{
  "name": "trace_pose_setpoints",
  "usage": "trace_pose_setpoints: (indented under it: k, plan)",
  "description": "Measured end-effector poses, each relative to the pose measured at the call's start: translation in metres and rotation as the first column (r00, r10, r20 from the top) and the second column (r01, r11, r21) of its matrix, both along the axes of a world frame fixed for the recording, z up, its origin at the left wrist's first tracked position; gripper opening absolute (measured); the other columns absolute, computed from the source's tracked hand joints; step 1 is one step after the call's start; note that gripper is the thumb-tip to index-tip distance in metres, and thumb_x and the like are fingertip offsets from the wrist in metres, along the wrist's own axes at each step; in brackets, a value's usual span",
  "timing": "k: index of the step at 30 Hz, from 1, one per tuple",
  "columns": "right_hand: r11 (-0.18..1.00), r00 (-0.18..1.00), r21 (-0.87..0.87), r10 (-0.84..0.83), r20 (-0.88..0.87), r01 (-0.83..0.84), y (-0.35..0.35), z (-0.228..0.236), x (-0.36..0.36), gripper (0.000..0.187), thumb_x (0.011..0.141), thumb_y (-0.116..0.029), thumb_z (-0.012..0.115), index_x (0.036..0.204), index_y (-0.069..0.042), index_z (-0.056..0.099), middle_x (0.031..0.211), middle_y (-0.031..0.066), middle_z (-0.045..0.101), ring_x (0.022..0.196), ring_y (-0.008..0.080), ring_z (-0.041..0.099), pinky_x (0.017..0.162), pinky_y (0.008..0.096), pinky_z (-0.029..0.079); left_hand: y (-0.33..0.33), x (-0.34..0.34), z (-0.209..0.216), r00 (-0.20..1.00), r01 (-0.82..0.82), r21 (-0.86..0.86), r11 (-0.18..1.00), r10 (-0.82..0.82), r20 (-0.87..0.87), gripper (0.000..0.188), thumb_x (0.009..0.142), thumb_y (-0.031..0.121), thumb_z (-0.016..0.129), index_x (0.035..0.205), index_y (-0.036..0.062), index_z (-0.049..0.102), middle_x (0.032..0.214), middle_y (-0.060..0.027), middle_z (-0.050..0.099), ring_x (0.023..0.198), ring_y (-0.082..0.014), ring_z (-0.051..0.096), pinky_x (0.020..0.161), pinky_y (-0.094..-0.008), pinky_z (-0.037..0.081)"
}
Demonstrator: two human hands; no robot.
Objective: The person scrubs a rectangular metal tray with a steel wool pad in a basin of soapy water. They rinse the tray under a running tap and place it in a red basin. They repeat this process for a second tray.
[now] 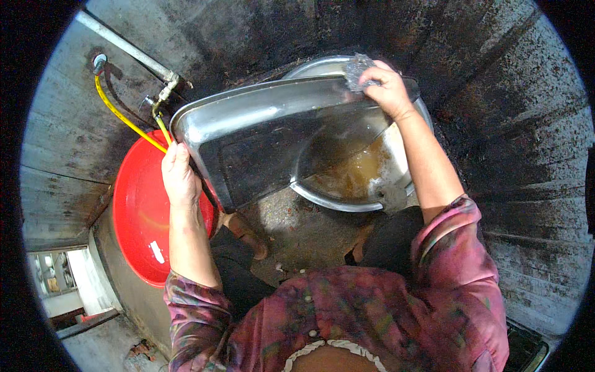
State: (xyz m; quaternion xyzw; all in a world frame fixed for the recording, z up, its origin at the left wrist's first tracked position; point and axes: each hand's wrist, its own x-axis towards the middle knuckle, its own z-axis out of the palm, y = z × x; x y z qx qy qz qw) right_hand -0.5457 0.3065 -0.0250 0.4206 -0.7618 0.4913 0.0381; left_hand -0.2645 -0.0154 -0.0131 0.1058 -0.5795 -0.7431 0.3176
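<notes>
A large rectangular metal tray (pixel 248 108) is held tilted over a round metal basin (pixel 338 201). My left hand (pixel 181 177) is closed on the tray's left edge. At the tray's far right corner, my right hand (pixel 389 90) grips a grey mesh scouring pad (pixel 357 69) against the rim. Murky brownish water (pixel 356 167) shows in the basin, partly covered by the tray. A greyish lump (pixel 393 195), perhaps a cloth, sits on the basin's near right rim.
Beside my left forearm stands a big red plastic tub (pixel 133 204) with a small white piece inside. A yellow hose (pixel 114 111) runs from the wall to the tub, near a tap (pixel 162 96) on a pale pipe (pixel 124 43). Dark stained walls (pixel 496 118) enclose the spot closely.
</notes>
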Motion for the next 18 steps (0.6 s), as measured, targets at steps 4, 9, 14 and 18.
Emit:
trace_pose_setpoints:
  k: [4, 9, 14, 18]
  plan:
    - [0.966, 0.917, -0.068, 0.214, -0.337, -0.25, -0.093, 0.033, 0.069, 0.024, 0.058, -0.011, 0.065, 0.083, -0.011, 0.064, 0.084, 0.0099, 0.06, 0.086, 0.0303, 0.055, 0.079, 0.0372, 0.045, 0.002, 0.003, 0.001, 0.998, 0.006, -0.031, 0.999, -0.004, 0.055, 0.019, 0.092, 0.013, 0.047, 0.1, -0.0011, 0.056, 0.096, -0.0056, 0.061, 0.086, -0.0134, 0.057, 0.079, -0.0267, 0.045]
    - [0.976, 0.946, -0.027, 0.204, -0.251, -0.218, -0.15, 0.072, 0.132, 0.022, 0.059, -0.017, 0.065, 0.082, -0.017, 0.066, 0.079, 0.0096, 0.055, 0.076, 0.0301, 0.057, 0.066, 0.0403, 0.047, -0.004, 0.01, -0.01, 1.0, 0.026, -0.1, 0.995, -0.024, 0.017, 0.023, 0.093, 0.015, 0.045, 0.105, -0.0025, 0.054, 0.102, -0.008, 0.06, 0.092, -0.0173, 0.057, 0.085, -0.0303, 0.043]
    - [0.978, 0.927, -0.053, 0.176, -0.333, -0.204, -0.123, 0.038, 0.068, 0.02, 0.058, -0.01, 0.063, 0.078, -0.013, 0.065, 0.08, 0.0088, 0.058, 0.077, 0.0281, 0.057, 0.069, 0.0379, 0.048, -0.024, 0.014, -0.019, 1.0, -0.014, 0.03, 0.999, 0.014, -0.009, 0.027, 0.092, 0.018, 0.047, 0.107, -0.0029, 0.054, 0.105, -0.0096, 0.06, 0.097, -0.0184, 0.057, 0.087, -0.0316, 0.043]
    - [0.998, 0.983, 0.027, 0.055, -0.175, -0.051, -0.048, 0.014, -0.001, 0.019, 0.058, -0.005, 0.059, 0.076, -0.01, 0.065, 0.081, 0.0066, 0.058, 0.086, 0.023, 0.056, 0.081, 0.0317, 0.044, -0.035, 0.032, -0.005, 0.997, -0.079, 0.071, 0.994, 0.078, 0.01, 0.029, 0.091, 0.019, 0.047, 0.111, -0.002, 0.052, 0.109, -0.0102, 0.059, 0.096, -0.0197, 0.057, 0.087, -0.0324, 0.043]
